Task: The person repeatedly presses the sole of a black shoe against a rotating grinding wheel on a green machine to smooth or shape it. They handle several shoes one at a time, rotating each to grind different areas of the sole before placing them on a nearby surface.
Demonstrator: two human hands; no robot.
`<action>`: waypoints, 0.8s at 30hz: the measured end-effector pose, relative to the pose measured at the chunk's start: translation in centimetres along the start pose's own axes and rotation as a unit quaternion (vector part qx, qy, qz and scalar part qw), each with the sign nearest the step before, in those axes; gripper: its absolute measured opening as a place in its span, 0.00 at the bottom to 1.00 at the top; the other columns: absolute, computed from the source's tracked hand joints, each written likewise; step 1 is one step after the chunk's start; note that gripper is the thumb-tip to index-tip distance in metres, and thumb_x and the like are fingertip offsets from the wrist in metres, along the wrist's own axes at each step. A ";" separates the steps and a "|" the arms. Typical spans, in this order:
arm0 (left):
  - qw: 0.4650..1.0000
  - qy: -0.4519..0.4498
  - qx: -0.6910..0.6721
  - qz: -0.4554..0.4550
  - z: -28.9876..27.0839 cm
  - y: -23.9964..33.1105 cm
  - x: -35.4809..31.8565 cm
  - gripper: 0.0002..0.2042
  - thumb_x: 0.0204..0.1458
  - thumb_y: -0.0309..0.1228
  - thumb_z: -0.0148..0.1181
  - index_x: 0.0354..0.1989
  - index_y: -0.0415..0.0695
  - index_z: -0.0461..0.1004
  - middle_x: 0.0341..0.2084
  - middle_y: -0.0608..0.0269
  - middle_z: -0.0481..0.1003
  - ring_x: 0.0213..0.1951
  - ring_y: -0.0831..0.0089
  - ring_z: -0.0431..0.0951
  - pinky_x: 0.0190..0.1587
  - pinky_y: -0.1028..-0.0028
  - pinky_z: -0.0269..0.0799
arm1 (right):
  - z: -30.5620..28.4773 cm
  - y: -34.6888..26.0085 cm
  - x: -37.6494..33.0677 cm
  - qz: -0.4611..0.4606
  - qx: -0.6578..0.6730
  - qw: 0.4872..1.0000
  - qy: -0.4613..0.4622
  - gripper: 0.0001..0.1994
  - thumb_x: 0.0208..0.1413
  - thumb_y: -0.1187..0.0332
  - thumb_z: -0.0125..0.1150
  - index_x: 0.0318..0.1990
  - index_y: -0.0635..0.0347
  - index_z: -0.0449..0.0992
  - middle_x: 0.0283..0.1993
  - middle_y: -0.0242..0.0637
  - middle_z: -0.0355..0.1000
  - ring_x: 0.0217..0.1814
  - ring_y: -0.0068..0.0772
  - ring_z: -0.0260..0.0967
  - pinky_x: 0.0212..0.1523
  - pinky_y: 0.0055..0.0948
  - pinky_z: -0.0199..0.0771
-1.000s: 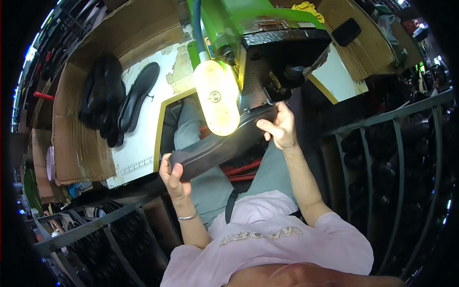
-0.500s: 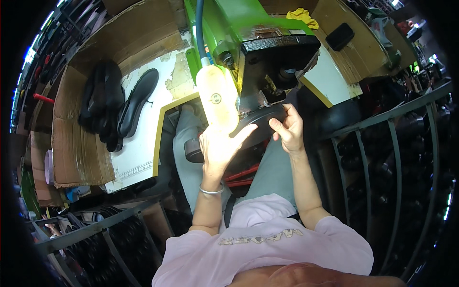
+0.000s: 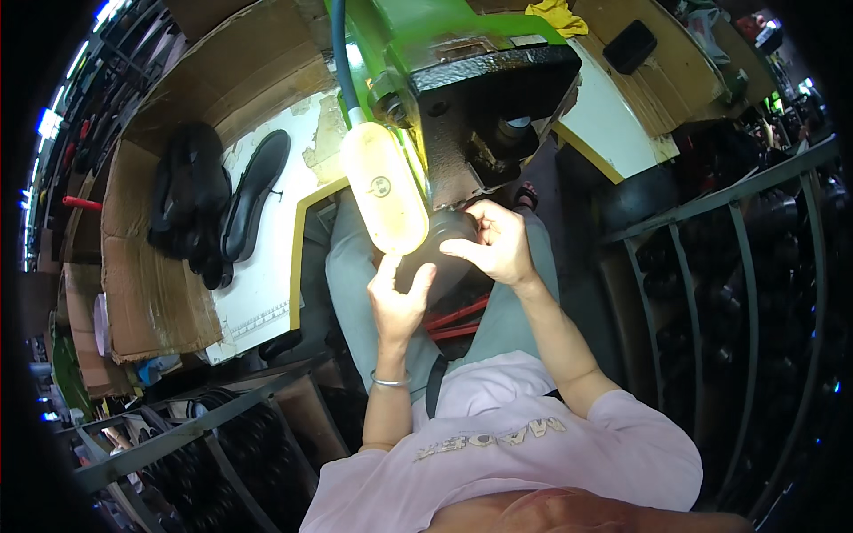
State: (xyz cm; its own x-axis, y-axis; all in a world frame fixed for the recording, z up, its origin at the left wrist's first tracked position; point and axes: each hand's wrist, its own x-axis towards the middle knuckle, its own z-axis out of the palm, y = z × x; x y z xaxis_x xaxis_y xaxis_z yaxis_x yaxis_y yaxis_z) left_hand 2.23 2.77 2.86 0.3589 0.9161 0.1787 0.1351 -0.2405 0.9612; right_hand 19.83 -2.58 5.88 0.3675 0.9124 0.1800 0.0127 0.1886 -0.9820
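1. In the head view, my right hand (image 3: 502,249) is closed on a dark sole (image 3: 451,227), its thumb pressed across the near face and its fingers curled over the upper edge.
2. My left hand (image 3: 398,306) is at the lower left end of that sole, thumb and forefinger spread apart; the lamp and the shadow hide the contact, so I can't tell whether it grips or only steadies.
3. The sole sits between my two hands, over my lap, directly below the black machine head (image 3: 489,102) and partly behind the lamp.
4. That lamp (image 3: 385,186), bright yellow-white and oval, hangs from a blue-grey cable (image 3: 341,53), its lower end just above my left forefinger.
5. The green machine body (image 3: 480,19) rises behind the black head.
6. To my left, on the white worktop (image 3: 258,306) with its yellow edge, one black sole (image 3: 255,194) lies by itself beside a cluster of black soles (image 3: 187,197) in an open cardboard box (image 3: 147,293).
7. On the right stands a cardboard tray (image 3: 662,93) with a small black block (image 3: 629,46) inside; a yellow cloth (image 3: 558,16) lies next to it, by the machine.
8. Metal racks (image 3: 684,258) stand on both sides of me, and a silver bangle (image 3: 391,382) circles my left wrist.
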 end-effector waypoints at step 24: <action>0.968 -0.049 -0.247 -0.014 7.3 4.2 2.4 0.10 0.49 0.22 0.68 0.39 0.34 0.76 0.33 0.62 0.79 0.34 0.77 0.76 0.41 0.77 0.72 | -3.9 6.1 -6.0 0.055 0.057 0.993 0.090 0.36 0.41 0.74 0.75 0.59 0.67 0.63 0.55 0.39 0.69 0.56 0.30 0.67 0.59 0.29 0.64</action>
State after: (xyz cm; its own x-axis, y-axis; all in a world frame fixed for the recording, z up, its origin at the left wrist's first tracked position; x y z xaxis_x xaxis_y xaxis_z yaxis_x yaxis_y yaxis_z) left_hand 10.43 1.57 5.80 0.4510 0.8792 0.1537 -0.3041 -0.0106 0.9526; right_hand 21.32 -8.32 -1.38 0.5211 0.8521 0.0493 -0.1379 0.1411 -0.9804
